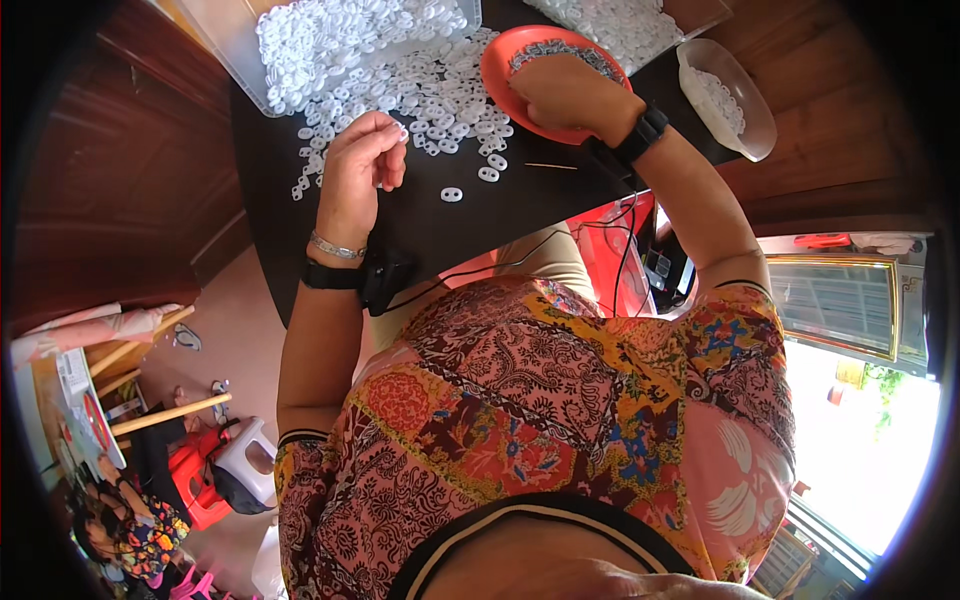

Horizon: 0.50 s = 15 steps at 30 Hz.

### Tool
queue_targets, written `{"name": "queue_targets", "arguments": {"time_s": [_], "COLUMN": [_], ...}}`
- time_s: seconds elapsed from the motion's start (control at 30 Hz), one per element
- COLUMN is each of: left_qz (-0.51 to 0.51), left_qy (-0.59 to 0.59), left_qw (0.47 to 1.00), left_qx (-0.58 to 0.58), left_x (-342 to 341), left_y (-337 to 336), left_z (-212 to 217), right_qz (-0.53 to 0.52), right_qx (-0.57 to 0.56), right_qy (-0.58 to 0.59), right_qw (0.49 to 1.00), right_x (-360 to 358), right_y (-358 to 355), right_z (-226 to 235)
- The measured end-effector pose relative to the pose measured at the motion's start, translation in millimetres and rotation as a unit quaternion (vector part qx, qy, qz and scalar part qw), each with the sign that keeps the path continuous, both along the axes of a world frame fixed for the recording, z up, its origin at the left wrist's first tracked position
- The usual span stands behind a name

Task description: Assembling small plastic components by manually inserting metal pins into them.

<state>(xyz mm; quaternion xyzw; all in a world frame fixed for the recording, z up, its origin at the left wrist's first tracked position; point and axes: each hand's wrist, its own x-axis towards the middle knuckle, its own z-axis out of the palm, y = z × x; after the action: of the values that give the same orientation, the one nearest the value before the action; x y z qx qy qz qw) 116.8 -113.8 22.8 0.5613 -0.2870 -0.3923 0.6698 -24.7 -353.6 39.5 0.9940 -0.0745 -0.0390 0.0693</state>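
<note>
My left hand (362, 165) is closed with thumb and fingertips together, pinching a small white plastic piece (403, 132) at the table's left part. My right hand (572, 95) reaches into a round orange-red bowl (497, 82) of small grey metal parts (590, 58). Its fingertips are hidden, so I cannot see what they touch. Between the hands lies a loose heap of white oval plastic pieces (440, 95) with two holes each. One such oval piece (452, 194) sits apart, nearer to me.
A clear bin (262, 92) of white pieces stands at the back left, another bin (700, 15) at the back right. A translucent tray (757, 125) is at right. A thin wooden stick (551, 166) lies on the black table (430, 240). A black cable (470, 270) hangs between my wrists.
</note>
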Motion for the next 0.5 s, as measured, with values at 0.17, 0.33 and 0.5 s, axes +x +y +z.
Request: {"name": "queue_targets", "arguments": {"time_s": [0.17, 0.33, 0.5], "left_qz": [0.012, -0.010, -0.010], "left_qy": [0.003, 0.010, 0.014], "left_qw": [1.000, 1.000, 1.000], "left_qx": [-0.010, -0.005, -0.008], "left_x": [2, -1, 2], "left_y": [1, 2, 2], "left_z": [-1, 1, -1], "right_qz": [-0.035, -0.056, -0.086], "right_qx": [0.057, 0.179, 0.324], "right_qy": [-0.047, -0.205, -0.205], "right_qw": [0.997, 0.961, 0.919], "right_x": [-5, -22, -27], "right_y": [-12, -26, -28], "right_z": [7, 9, 13]}}
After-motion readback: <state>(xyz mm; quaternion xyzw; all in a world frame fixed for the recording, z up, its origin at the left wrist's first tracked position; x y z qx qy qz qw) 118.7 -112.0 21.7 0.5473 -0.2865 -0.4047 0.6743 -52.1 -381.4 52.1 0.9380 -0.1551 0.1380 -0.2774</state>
